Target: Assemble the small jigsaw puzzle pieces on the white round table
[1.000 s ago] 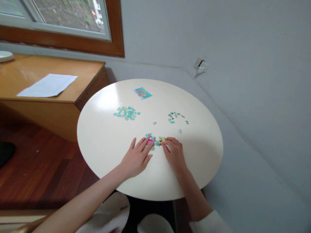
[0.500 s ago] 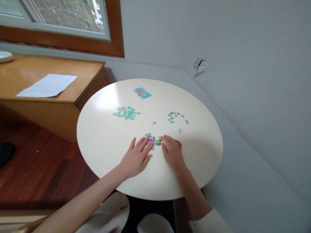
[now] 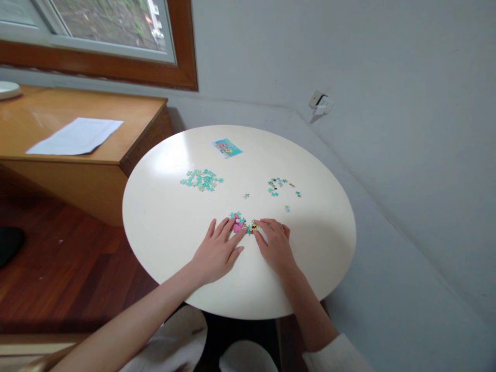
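On the white round table, a partly joined jigsaw puzzle (image 3: 237, 226) shows a pink cartoon figure with turquoise edges. My left hand (image 3: 219, 250) lies flat with fingers spread, its fingertips resting on the pink section. A yellow puzzle piece (image 3: 253, 226) with a cartoon face is at the joined section's right side. Thumb and forefinger of my right hand (image 3: 274, 242) close around that yellow piece, covering part of it; its other fingers are curled. A loose puzzle piece (image 3: 246, 196) lies just beyond the hands, and another piece (image 3: 287, 208) sits to the right.
A pile of turquoise puzzle pieces (image 3: 202, 180) lies left of centre, with several scattered pieces (image 3: 275, 186) to the right. The reference picture card (image 3: 227, 148) rests near the far edge. A wooden desk (image 3: 143, 116) with white paper (image 3: 77, 137) stands at left.
My right fingertips and the yellow piece have shifted slightly left, nearer the pink section. The left forefinger has moved a little right; the pink section has shifted slightly left.
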`<state>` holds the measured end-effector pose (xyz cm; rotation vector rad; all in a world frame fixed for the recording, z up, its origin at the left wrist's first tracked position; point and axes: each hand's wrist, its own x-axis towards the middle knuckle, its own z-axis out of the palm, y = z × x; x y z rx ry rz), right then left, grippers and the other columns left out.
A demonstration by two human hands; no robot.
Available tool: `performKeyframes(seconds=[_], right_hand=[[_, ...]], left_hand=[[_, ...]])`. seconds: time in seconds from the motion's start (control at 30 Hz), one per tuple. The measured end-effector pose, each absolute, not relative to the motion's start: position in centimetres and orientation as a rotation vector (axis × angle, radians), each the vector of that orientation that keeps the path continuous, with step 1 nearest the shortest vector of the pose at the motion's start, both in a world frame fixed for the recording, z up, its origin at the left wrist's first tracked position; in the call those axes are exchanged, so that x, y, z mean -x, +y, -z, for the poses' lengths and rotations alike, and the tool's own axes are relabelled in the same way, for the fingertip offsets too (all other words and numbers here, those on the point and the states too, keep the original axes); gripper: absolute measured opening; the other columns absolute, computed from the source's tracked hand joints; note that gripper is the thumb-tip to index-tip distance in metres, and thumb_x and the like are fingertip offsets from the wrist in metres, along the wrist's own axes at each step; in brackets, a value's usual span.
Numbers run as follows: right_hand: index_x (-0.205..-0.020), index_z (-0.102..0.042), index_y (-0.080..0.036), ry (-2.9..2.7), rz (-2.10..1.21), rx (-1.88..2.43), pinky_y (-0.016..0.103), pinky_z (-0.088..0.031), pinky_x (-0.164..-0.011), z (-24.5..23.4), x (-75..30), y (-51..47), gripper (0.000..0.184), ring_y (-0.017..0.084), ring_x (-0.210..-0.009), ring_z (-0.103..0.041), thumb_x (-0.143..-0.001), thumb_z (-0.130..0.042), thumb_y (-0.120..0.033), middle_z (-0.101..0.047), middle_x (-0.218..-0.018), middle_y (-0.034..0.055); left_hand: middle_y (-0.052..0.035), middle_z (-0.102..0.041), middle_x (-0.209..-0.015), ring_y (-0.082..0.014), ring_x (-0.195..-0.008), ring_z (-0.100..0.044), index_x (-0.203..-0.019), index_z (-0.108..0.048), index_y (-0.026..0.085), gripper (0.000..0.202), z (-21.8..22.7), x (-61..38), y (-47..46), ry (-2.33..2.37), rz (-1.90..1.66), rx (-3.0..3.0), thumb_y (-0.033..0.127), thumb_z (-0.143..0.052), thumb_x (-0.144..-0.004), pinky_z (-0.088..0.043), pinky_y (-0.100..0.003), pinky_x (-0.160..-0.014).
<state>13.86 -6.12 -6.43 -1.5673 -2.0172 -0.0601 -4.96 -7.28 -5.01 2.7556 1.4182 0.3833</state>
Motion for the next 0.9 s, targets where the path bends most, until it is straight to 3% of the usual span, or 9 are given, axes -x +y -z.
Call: performKeyframes(seconds=[0.27, 0.4, 0.6, 0.9], right_hand=[[-0.104, -0.064, -0.024, -2.032, 0.115, 1.501, 0.036, -0.027, -0.092, 5.9, -13.74, -6.39, 0.029, 0.02, -0.11, -0.05, -0.083, -0.047, -0.012, -0.058, -0.116, 0.0078], [-0.097, -0.067, -0.028, -2.096, 0.058, 1.445, 0.035, -0.026, -0.092, 5.73, -13.72, -6.46, 0.038, 0.017, -0.106, -0.052, -0.078, -0.045, -0.003, -0.06, -0.111, 0.0045], [-0.1, -0.066, -0.025, -2.05, 0.07, 1.457, 0.036, -0.027, -0.091, 5.91, -13.71, -6.39, 0.037, 0.018, -0.107, -0.051, -0.078, -0.045, -0.004, -0.059, -0.112, 0.0061], [-0.091, -0.067, -0.025, -2.017, 0.07, 1.43, 0.035, -0.029, -0.09, 5.95, -13.97, -6.32, 0.037, 0.018, -0.104, -0.052, -0.076, -0.044, 0.0, -0.061, -0.106, 0.0048]], left_hand=[[-0.0106, -0.036, -0.142, -0.029, -0.132, -0.03, -0.135, -0.039, 0.032, 0.044, 5.01, 4.89, -7.32, 1.431, -0.383, -2.756, 0.041, -0.032, -0.092, -0.023, -0.054, -0.106], [-0.01, -0.036, -0.142, -0.0285, -0.132, -0.03, -0.135, -0.039, 0.032, 0.044, 5.04, 4.88, -7.32, 1.431, -0.397, -2.76, 0.04, -0.032, -0.092, -0.022, -0.053, -0.106], [-0.0089, -0.03, -0.146, -0.0279, -0.133, -0.027, -0.139, -0.032, 0.031, 0.047, 5.04, 4.85, -7.39, 1.44, -0.41, -2.765, 0.039, -0.033, -0.092, -0.022, -0.053, -0.107], [-0.011, -0.03, -0.146, -0.0283, -0.134, -0.027, -0.137, -0.037, 0.028, 0.046, 5.0, 4.85, -7.37, 1.428, -0.388, -2.771, 0.039, -0.032, -0.092, -0.02, -0.054, -0.107]])
